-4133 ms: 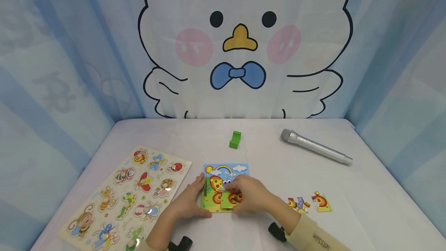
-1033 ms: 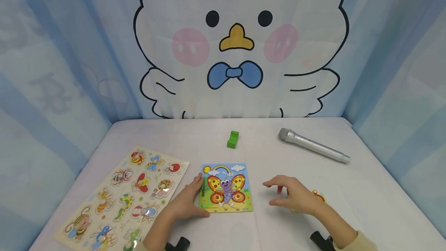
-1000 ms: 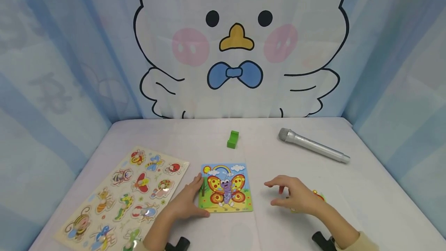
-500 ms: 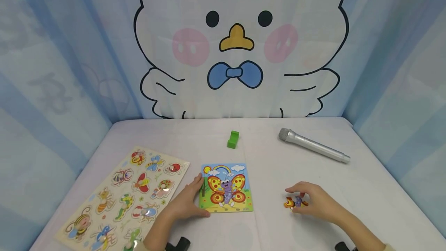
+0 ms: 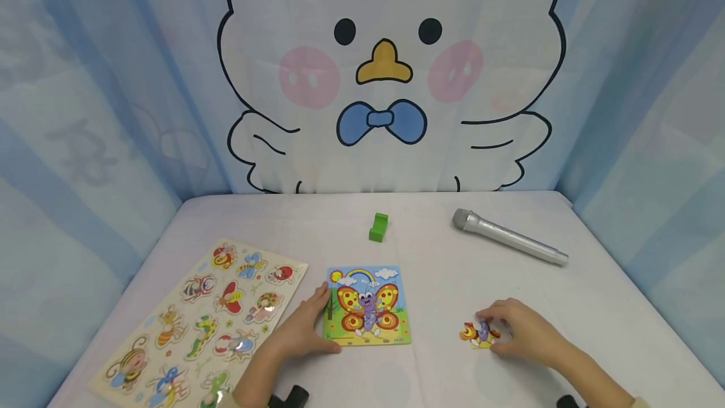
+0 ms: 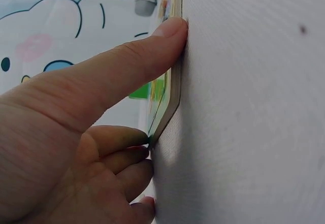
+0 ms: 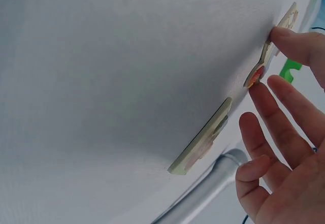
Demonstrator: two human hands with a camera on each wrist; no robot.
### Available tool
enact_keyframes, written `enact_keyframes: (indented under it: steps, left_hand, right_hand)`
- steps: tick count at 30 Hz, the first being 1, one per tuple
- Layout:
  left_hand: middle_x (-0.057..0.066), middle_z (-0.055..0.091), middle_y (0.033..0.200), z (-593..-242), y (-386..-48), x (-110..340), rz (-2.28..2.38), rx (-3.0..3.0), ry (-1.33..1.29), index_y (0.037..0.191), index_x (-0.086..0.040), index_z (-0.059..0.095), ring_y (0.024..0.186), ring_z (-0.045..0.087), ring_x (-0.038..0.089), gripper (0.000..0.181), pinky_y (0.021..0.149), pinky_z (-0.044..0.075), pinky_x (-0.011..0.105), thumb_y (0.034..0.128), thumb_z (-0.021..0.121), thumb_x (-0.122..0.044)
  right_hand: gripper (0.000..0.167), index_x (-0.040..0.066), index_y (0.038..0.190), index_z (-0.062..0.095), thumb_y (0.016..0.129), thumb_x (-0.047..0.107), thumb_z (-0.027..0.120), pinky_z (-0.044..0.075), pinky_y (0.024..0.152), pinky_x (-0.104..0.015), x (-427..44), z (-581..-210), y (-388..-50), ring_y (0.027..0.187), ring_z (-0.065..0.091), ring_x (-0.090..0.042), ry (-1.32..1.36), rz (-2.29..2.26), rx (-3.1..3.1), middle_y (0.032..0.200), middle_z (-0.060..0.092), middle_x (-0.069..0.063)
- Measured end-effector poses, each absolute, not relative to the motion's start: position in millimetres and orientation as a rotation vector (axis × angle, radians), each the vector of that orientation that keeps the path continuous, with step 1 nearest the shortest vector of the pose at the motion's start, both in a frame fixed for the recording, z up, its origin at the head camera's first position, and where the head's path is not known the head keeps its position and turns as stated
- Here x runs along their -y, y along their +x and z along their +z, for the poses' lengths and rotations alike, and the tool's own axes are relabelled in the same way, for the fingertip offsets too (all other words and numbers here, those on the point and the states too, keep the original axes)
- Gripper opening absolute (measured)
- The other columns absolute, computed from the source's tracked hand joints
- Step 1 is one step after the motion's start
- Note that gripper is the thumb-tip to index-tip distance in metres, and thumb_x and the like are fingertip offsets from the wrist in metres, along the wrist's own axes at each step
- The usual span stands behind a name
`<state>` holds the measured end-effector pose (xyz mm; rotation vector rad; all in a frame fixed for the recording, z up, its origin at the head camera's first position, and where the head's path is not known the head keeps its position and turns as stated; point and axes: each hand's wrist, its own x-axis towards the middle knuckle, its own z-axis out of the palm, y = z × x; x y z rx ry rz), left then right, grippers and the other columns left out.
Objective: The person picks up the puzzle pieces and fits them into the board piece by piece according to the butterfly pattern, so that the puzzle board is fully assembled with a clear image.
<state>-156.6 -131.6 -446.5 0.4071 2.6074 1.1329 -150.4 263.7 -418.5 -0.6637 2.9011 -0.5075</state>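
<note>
A square butterfly puzzle (image 5: pixel 367 306) lies flat on the table. My left hand (image 5: pixel 306 329) rests at its near left corner, fingers along the left edge and thumb against the near edge; in the left wrist view the thumb is straight. To the right, my right hand (image 5: pixel 527 332) pinches a small puzzle piece (image 5: pixel 478 335), printed orange and purple, between thumb and fingers. That piece stays low at the cloth. The right wrist view shows a second puzzle piece (image 7: pixel 200 137) on the table, which the hand hides in the head view.
A large insect peg board (image 5: pixel 206 320) fills the left side. A green block (image 5: pixel 378 227) sits at the back middle, and a silver microphone (image 5: pixel 510 237) lies at the back right. Cartoon-printed curtains (image 5: pixel 391 162) enclose the back and sides.
A piece the right hand held over the puzzle is now in place, completing the butterfly picture. The right hand has moved right to the loose piece. The left hand has stayed.
</note>
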Motion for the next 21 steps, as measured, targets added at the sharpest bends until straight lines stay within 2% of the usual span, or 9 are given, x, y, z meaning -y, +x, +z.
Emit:
enact_keyframes:
  steps: [6,12,21]
  left_hand:
    - [0.020,0.014,0.149,-446,-157,132,1.134,-2.606,0.401,0.140,0.006,0.027,0.136,0.014,0.037,0.104,0.110,0.011,0.052,0.0603,0.084,-0.029]
    - [0.020,0.014,0.149,-448,-157,131,1.117,-2.612,0.404,0.140,0.006,0.027,0.136,0.014,0.037,0.104,0.109,0.011,0.052,0.0604,0.084,-0.030]
    - [0.021,0.015,0.149,-447,-157,132,1.119,-2.619,0.407,0.139,0.008,0.027,0.136,0.014,0.037,0.103,0.110,0.011,0.052,0.0608,0.084,-0.029]
  right_hand:
    - [0.045,0.013,0.103,0.067,0.059,0.018,0.078,0.050,0.075,-0.037,-261,-419,-154,0.082,0.052,-0.008,-0.699,-0.504,-2.866,0.091,0.056,0.012]
    - [0.043,0.017,0.098,0.065,0.058,0.024,0.079,0.050,0.073,-0.035,-256,-421,-154,0.080,0.051,-0.007,-0.682,-0.448,-2.912,0.089,0.055,0.014]
    - [0.038,0.018,0.094,0.065,0.060,0.025,0.078,0.048,0.064,-0.028,-238,-420,-159,0.076,0.049,-0.005,-0.759,-0.470,-2.923,0.090,0.055,0.014]
